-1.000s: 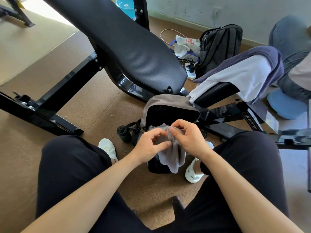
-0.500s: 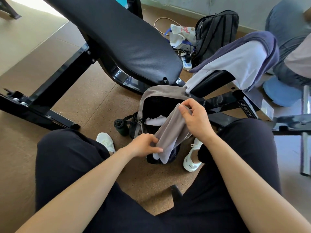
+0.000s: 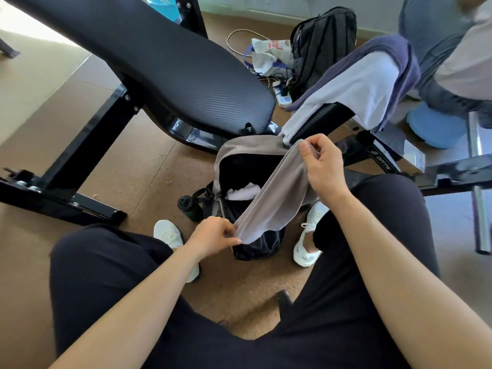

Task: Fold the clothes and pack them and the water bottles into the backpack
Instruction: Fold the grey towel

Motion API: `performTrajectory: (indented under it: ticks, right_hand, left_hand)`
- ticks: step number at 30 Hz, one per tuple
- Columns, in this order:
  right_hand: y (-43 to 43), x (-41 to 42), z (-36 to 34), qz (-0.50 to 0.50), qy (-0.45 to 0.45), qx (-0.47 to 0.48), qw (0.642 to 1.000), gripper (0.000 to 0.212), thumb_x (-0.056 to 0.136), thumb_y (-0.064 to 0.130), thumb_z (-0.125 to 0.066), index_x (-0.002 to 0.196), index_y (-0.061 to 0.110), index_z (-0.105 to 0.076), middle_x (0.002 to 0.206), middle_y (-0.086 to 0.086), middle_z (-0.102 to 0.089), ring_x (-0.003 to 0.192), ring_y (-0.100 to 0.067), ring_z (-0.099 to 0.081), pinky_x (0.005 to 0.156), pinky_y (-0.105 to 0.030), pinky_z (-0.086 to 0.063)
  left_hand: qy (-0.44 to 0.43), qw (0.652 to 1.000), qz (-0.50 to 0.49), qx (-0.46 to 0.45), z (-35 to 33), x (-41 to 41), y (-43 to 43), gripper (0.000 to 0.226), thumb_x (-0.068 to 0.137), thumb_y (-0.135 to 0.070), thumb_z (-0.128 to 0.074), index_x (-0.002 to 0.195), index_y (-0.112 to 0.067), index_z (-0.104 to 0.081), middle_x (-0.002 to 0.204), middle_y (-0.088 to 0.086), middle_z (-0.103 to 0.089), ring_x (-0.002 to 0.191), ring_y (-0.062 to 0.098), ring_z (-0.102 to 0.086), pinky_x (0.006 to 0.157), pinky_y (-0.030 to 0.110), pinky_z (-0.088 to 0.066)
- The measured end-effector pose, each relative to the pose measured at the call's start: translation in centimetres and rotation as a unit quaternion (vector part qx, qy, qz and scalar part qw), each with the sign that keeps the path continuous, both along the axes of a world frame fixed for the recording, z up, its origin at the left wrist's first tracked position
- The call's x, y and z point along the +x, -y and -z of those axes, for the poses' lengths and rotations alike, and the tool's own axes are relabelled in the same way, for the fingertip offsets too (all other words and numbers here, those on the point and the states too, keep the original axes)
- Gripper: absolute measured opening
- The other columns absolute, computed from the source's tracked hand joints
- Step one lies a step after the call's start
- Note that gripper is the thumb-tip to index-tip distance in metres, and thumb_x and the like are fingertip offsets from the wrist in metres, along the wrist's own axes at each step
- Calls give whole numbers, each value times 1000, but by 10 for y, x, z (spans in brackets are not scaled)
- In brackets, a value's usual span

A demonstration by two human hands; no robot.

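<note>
Your left hand [image 3: 215, 237] low, pinches cloth [image 3: 277, 195] bottom end; your right hand [image 3: 323, 166] raised, pinches top end. Cloth stretched diagonally over open backpack [image 3: 239, 147]. Forearms reach forward.

White brand lettering on black bench frame [image 3: 383, 163], turned, not legible, red print on white bag [image 3: 269, 53], unreadable

I see the left hand [image 3: 213, 237] pinching the near end of the grey cloth [image 3: 277, 193] and the right hand [image 3: 323, 166] its far end, holding it taut over the open backpack [image 3: 239, 146].
</note>
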State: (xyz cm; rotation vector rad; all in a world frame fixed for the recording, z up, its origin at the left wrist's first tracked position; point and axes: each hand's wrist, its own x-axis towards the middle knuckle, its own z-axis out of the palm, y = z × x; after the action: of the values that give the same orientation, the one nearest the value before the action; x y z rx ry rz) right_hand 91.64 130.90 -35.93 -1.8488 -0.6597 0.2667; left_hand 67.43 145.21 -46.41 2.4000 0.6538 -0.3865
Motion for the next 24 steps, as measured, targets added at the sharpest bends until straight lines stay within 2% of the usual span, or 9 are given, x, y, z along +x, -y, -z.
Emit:
performTrajectory:
  ticks: [3, 9, 13, 15, 17, 20, 22, 23, 24]
  right_hand:
    - [1, 4, 2, 12, -1, 3, 1000, 13, 103, 22, -58, 92, 16, -60, 78, 8, -57, 68, 0, -48, 66, -9, -41]
    - [4, 21, 9, 52, -26, -9, 998, 15, 102, 25, -59, 90, 16, -62, 78, 4, -58, 70, -5, -50, 65, -11, -41]
    - [4, 27, 15, 43, -57, -32, 997, 9, 99, 21, -64, 92, 16, -66, 78, 6, -61, 67, -5, -51, 68, -20, -42]
    - [5, 26, 15, 3, -53, -58, 997, 4, 96, 16, -67, 92, 17, -68, 80, 6, -64, 70, -5, -55, 70, -19, -44]
    - [6, 23, 17, -58, -37, -91, 993, 8, 93, 11, -70, 91, 19, -70, 80, 3, -66, 71, -8, -55, 72, -21, -45]
    - [8, 16, 16, -110, -17, -110, 988, 14, 93, 8, -70, 99, 19, -75, 83, 3, -68, 74, -8, -57, 76, -19, -46]
    - [8, 15, 12, -76, 25, -71, 994, 14, 93, 9, -70, 103, 16, -77, 89, 5, -72, 81, -7, -63, 81, -18, -49]
    - [8, 16, 10, -50, 37, -45, 997, 13, 94, 10, -70, 103, 15, -77, 91, 6, -73, 84, -7, -65, 81, -17, -49]
    - [8, 16, 9, -32, 37, -35, 998, 11, 94, 10, -70, 102, 15, -76, 90, 8, -72, 83, -6, -65, 80, -16, -49]
  left_hand:
    - [22, 999, -39, 5, -2, -1, 1, 30, 85, -47, -77, 69, -24, -67, 63, -9, -60, 60, 6, -55, 58, 25, -41]
    - [119, 976, -181, 0, -14, -5, -5, 33, 83, -30, -81, 61, -25, -56, 57, -9, -54, 58, 8, -52, 59, 32, -41]
    - [145, 951, -260, 80, -29, -10, -14, 22, 79, -23, -78, 63, -24, -63, 60, -7, -61, 62, 13, -59, 60, 31, -44]
    - [131, 932, -306, 140, -39, -12, -20, 20, 79, -25, -77, 64, -25, -64, 60, -7, -62, 63, 16, -57, 62, 28, -38]
    - [119, 916, -335, 187, -48, -14, -27, 18, 80, -25, -76, 66, -24, -65, 60, -5, -61, 63, 18, -54, 63, 28, -36]
    - [194, 888, -346, 232, -59, -21, -40, 9, 80, -14, -75, 73, -17, -70, 66, 0, -66, 65, 24, -61, 64, 29, -39]
    - [277, 863, -326, 268, -69, -24, -45, 5, 79, -6, -76, 80, -10, -73, 73, 6, -70, 69, 22, -64, 65, 29, -43]
    - [296, 857, -315, 282, -74, -25, -46, 6, 79, -4, -77, 81, -8, -73, 75, 7, -71, 69, 19, -63, 66, 29, -44]
    - [283, 865, -303, 283, -77, -27, -47, 6, 79, -6, -79, 80, -9, -73, 74, 5, -71, 69, 16, -60, 65, 29, -44]
